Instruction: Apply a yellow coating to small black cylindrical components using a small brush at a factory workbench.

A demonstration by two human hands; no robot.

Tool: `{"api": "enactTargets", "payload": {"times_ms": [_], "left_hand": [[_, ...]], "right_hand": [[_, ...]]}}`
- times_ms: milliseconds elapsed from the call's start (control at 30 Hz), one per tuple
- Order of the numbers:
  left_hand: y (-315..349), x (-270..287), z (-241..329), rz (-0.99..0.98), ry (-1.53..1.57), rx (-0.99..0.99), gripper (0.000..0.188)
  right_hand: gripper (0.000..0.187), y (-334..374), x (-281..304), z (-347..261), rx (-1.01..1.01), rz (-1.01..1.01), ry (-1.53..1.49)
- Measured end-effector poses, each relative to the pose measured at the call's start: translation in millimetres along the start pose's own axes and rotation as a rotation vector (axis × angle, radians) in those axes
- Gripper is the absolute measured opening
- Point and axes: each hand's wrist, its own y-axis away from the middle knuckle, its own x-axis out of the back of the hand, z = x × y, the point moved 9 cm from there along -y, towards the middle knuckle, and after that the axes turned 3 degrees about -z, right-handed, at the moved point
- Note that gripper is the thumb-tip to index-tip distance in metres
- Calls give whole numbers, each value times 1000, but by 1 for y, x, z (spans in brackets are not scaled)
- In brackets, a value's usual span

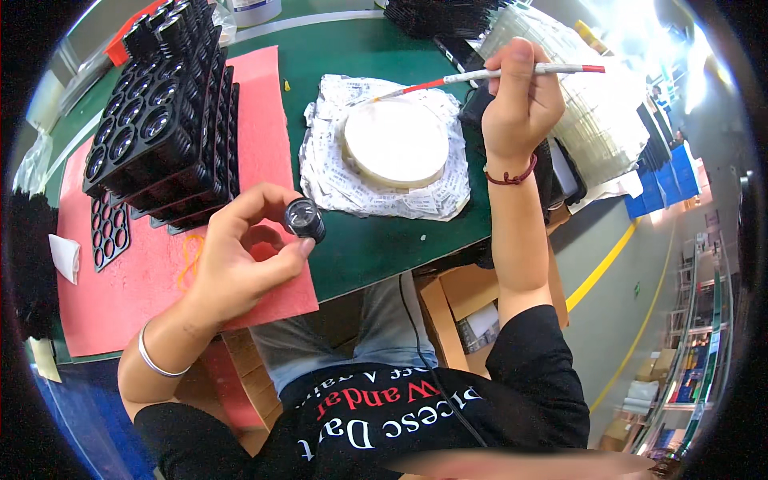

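A short black lens barrel [306, 221] is held above the near edge of the green desk [364, 254], pinched between thumb and forefinger of the left hand [228, 260]. The right hand [522, 106], toward two o'clock from it, grips a slim red-and-white stick [462, 77] between thumb and fingers; the stick's tip reaches the far rim of a round white dish [396, 144], though whether they touch I cannot tell. The dish, also near two o'clock, rests on a printed white pad [336, 192]. At ten o'clock, stacked black trays [182, 166] stand on a pink sheet [164, 300]. An open cardboard box [470, 291] sits at four o'clock, below desk level.
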Motion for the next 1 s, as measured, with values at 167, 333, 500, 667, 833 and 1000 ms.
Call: {"api": "enactTargets", "payload": {"times_ms": [167, 333, 500, 667, 833, 1000], "left_hand": [[2, 0, 1, -2, -2, 13, 25], [1, -2, 1, -5, 3, 11, 25], [1, -3, -4, -52, -7, 84, 26], [0, -2, -2, -40, -15, 38, 25], [-4, -4, -5, -18, -32, -4, 24], [-5, -2, -10, -8, 18, 23, 23]], "right_hand": [[29, -1, -5, 0, -5, -57, 66], [25, 3, -22, 10, -92, -165, 53], [25, 12, -43, 24, -62, -303, 3], [27, 4, -19, 7, -132, -110, -65], [30, 2, -5, 4, -74, -21, -65], [30, 2, -8, 3, -57, -58, -55]]}}
